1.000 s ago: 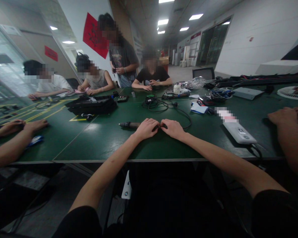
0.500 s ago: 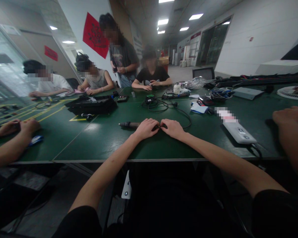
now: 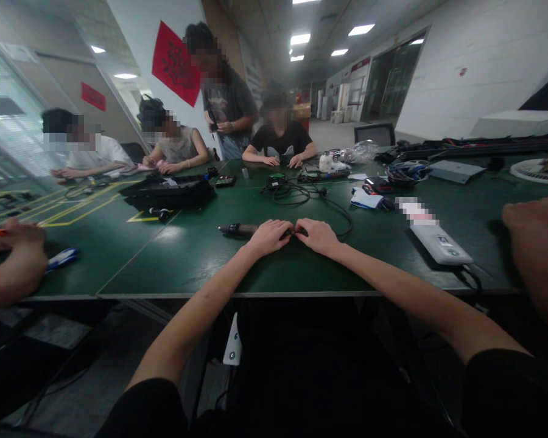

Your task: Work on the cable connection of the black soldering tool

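Observation:
My left hand (image 3: 270, 237) and my right hand (image 3: 317, 236) meet fingertip to fingertip over the green table (image 3: 192, 261). Between them is something small and dark, mostly hidden by the fingers, so I cannot make out what it is. Both hands are closed in a pinch around it. A dark cylindrical tool (image 3: 238, 229) lies on the table, its right end hidden behind my left hand. Behind my right hand, a black cable (image 3: 342, 210) curves over the tabletop.
A black tray (image 3: 168, 193) stands at the back left. To the right lie a white power unit (image 3: 441, 243), a blue and white cloth (image 3: 366, 198) and a cable bundle (image 3: 406, 173). Other people's hands rest at the left (image 3: 21, 240) and right (image 3: 534, 213) edges.
My hands have hardly moved. At the left, another person's hands have shifted left, and an orange item now shows there. The person opposite has lowered a hand to the table.

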`<state>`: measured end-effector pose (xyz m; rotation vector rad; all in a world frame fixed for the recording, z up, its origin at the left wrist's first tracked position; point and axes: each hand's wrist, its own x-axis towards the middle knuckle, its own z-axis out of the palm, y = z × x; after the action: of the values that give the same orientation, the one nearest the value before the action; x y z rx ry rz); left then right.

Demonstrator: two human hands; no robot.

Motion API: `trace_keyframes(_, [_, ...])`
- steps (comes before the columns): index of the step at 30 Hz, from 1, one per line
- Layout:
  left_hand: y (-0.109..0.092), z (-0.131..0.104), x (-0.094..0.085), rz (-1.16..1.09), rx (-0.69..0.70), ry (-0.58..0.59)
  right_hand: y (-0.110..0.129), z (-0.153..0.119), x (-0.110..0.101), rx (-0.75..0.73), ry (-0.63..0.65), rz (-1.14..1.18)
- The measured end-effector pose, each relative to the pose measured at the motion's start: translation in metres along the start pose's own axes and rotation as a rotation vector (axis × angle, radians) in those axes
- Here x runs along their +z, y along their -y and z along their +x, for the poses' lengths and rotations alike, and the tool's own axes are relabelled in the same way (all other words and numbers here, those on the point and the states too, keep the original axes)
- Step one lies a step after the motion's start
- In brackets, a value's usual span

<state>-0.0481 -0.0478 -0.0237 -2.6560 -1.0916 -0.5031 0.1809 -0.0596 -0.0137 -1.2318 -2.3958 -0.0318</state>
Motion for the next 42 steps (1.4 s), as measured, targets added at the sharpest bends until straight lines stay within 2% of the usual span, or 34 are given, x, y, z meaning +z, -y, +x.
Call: trace_keyframes(42, [-0.0045, 0.0002, -0.0038, -0.010, -0.040, 0.016, 0.0010, -0.0001, -0.0019, 0.014, 0.012, 0.013])
